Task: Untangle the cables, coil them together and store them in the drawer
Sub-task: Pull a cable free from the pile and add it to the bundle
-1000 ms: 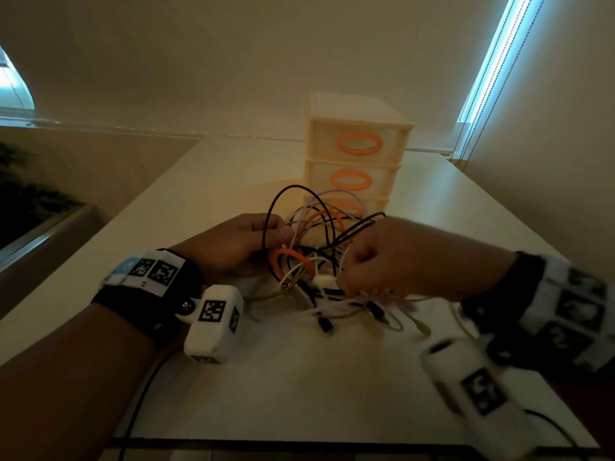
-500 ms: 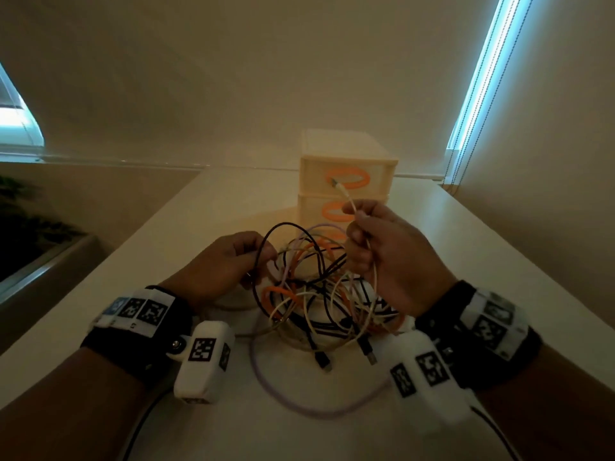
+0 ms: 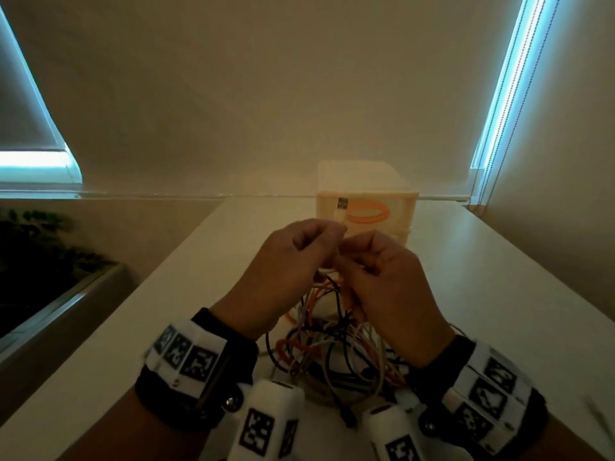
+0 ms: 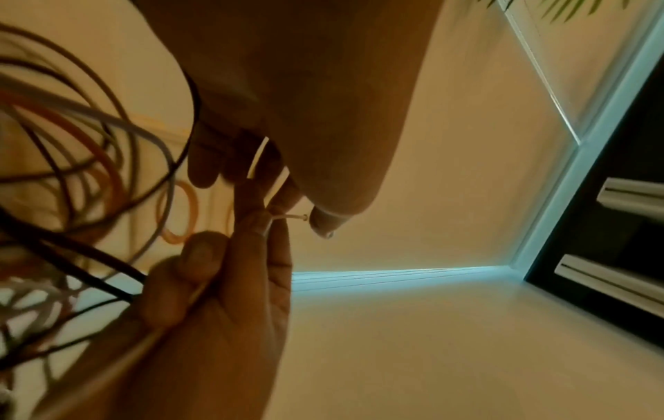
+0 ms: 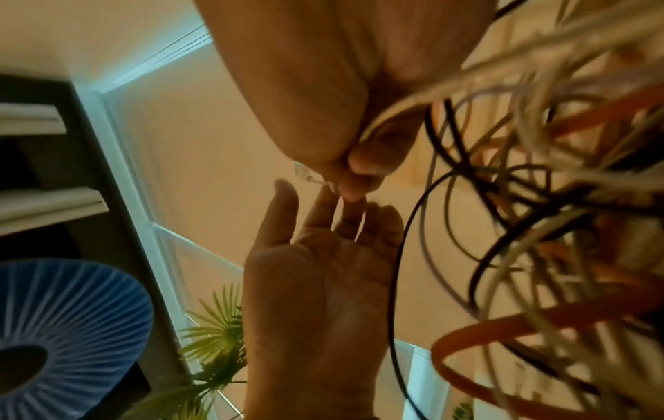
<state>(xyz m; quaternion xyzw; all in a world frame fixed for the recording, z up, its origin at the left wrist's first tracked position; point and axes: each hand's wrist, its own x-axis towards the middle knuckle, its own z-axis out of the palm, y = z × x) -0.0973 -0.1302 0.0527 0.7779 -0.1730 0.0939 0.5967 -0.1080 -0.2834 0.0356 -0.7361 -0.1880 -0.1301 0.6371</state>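
Centrally, we hold the tangle of cables (image 3: 332,344) lifted off the white table (image 3: 499,277), its black, white and orange loops hanging beneath our wrists. One white cable (image 3: 341,214) rises from the bundle, its plug end (image 3: 342,203) showing against the top drawer. Our left hand (image 3: 293,261) pinches this cable between thumb and fingertips; our right hand (image 3: 382,277) meets it, fingers curled around the same strand just beside. Behind both stands the cream drawer unit (image 3: 366,194) with an orange oval handle (image 3: 367,211), its drawers closed. Farther left, a dark planter (image 3: 50,261) borders the table.
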